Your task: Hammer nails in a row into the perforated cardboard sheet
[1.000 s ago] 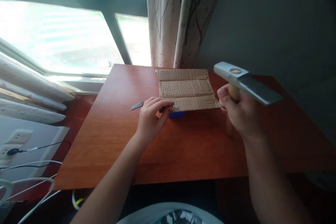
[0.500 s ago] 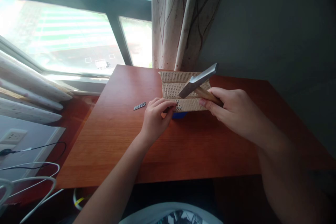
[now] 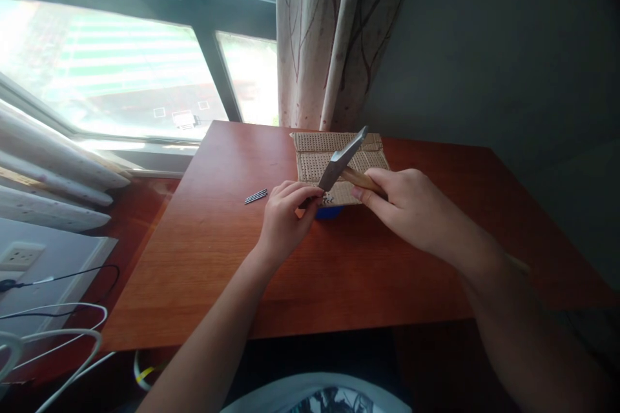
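Observation:
My right hand [image 3: 400, 200] is wrapped round the wooden handle of a hammer [image 3: 341, 160]. The hammer's metal head is tilted, its lower end right at the fingertips of my left hand [image 3: 288, 213]. That left hand is closed in a pinch over the near left edge of a piece of cardboard [image 3: 317, 164]; whatever sits between its fingers is hidden. Rows of small holes cover the cardboard, and small dark marks show close to the left fingertips. Beneath its front edge a blue object [image 3: 329, 213] peeks out. Several metal nails [image 3: 256, 196] lie left of my left hand.
A reddish-brown wooden table [image 3: 339, 284] carries all of this. Behind it hang a patterned curtain [image 3: 310, 45] and a window frame [image 3: 206, 19]. White cables [image 3: 72, 329] and a wall socket [image 3: 22, 256] are at the lower left.
The hammer has come down and to the left, its head now at my left fingertips. My right hand moved left with it; my left hand keeps its pinch in place.

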`<state>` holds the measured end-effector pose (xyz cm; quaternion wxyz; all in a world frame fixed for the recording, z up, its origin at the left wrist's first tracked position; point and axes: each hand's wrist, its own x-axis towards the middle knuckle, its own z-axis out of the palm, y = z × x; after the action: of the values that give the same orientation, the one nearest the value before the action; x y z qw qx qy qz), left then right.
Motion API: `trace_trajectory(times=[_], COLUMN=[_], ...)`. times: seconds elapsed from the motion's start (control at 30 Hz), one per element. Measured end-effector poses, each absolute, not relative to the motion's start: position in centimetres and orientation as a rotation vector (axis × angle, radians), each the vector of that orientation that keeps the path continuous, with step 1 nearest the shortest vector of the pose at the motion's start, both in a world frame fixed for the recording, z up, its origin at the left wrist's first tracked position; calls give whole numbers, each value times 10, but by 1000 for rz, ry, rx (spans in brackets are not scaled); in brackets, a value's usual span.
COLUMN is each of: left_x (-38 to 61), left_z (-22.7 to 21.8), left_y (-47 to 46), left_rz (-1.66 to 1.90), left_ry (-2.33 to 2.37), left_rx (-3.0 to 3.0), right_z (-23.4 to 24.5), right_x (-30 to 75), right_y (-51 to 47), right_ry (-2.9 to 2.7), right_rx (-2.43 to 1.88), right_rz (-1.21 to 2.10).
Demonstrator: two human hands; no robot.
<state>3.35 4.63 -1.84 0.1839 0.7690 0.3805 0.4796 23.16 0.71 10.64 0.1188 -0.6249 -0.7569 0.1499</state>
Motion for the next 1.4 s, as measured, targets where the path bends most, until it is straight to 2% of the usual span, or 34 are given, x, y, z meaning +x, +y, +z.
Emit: trace_trajectory(times=[0.3, 1.4], left_x=[34, 28], left_z=[-17, -19], left_y=[46, 49], left_rz=[1362, 1371], left_ry=[1071, 1119], left_rx=[2156, 2101], right_z=[116, 106], right_x=[230, 229], right_y=[2, 7], right_ry=[-2166, -2219], right_rx=[-1788, -1804], right_rz=[360, 484])
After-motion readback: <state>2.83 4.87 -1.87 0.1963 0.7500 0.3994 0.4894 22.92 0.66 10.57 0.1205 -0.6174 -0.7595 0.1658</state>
